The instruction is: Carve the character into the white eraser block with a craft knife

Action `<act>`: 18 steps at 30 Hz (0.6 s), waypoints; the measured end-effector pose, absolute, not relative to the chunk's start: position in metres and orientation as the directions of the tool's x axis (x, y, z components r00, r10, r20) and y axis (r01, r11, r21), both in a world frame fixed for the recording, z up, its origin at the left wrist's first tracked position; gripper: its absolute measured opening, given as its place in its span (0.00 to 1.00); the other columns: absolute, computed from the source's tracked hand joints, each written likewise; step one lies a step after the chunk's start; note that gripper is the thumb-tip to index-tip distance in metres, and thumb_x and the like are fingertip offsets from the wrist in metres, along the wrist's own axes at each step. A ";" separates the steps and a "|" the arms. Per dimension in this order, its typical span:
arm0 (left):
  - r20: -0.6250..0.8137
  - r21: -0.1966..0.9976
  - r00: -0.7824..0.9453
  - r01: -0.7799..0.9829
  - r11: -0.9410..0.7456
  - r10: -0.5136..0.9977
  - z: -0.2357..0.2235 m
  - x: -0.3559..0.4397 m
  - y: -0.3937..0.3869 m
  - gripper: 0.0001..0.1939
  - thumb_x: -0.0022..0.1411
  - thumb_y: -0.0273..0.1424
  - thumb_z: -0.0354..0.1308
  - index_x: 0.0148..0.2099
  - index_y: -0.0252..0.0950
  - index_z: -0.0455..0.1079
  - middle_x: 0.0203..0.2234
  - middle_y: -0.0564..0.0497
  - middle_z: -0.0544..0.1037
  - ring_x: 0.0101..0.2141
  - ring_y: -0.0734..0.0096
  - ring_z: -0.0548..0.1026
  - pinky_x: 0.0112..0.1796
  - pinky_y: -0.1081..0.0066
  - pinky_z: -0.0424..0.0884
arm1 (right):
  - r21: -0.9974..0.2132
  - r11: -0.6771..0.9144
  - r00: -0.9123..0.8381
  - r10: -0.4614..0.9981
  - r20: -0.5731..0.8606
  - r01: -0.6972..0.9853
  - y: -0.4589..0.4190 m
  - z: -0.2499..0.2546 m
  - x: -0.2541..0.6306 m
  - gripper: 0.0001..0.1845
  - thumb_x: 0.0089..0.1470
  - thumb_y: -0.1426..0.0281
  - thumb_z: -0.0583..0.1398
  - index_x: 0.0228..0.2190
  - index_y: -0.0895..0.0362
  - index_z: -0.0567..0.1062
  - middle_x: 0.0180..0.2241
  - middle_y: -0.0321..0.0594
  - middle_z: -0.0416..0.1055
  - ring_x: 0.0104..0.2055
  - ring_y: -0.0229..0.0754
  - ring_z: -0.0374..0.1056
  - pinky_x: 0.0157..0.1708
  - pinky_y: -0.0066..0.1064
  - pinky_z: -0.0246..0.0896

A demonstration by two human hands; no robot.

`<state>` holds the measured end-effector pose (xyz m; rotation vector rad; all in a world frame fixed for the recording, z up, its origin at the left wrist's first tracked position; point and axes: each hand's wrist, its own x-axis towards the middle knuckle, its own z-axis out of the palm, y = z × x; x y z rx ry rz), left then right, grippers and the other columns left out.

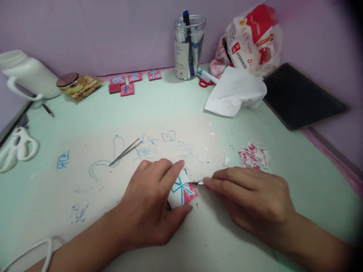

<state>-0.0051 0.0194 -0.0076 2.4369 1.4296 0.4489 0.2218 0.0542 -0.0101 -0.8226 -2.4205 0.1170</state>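
My left hand (154,196) is closed around a small square tile (178,190), thumb at its near edge and fingers at the far edge. The tile has a white face with blue strokes, and its right corner shows pink. In my right hand (252,194) is a craft knife (198,183), pinched near its metal collar, with the blade tip touching the tile's surface by the blue lines. Small white and pink scraps lie around the tile. Metal tweezers (124,152) rest on the table beyond my left hand.
A heap of pink and white shavings (253,155) lies at right. Pink carved tiles (127,89) sit at the back, near a jar of pens (189,49). White paper (235,92), a black tablet (302,96), white scissors (18,149) and a white jug (31,75) stand or lie around.
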 end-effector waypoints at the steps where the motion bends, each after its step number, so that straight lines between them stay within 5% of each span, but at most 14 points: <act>1: 0.127 0.406 0.459 0.785 -0.469 0.879 -0.007 -0.005 0.019 0.32 0.56 0.40 0.57 0.59 0.30 0.58 0.43 0.41 0.69 0.40 0.57 0.68 0.38 0.56 0.63 | -0.248 0.811 -0.647 0.576 0.500 0.530 0.056 -0.010 0.222 0.11 0.54 0.81 0.57 0.34 0.57 0.76 0.29 0.36 0.76 0.28 0.35 0.70 0.26 0.28 0.61; 18: 0.196 0.449 0.468 0.738 -0.503 0.862 -0.008 -0.003 0.022 0.25 0.54 0.34 0.58 0.53 0.27 0.64 0.38 0.40 0.69 0.36 0.58 0.67 0.35 0.57 0.61 | -0.148 0.857 -0.711 0.496 0.499 0.494 0.058 -0.006 0.219 0.11 0.56 0.81 0.56 0.32 0.57 0.76 0.28 0.35 0.76 0.28 0.35 0.70 0.28 0.28 0.61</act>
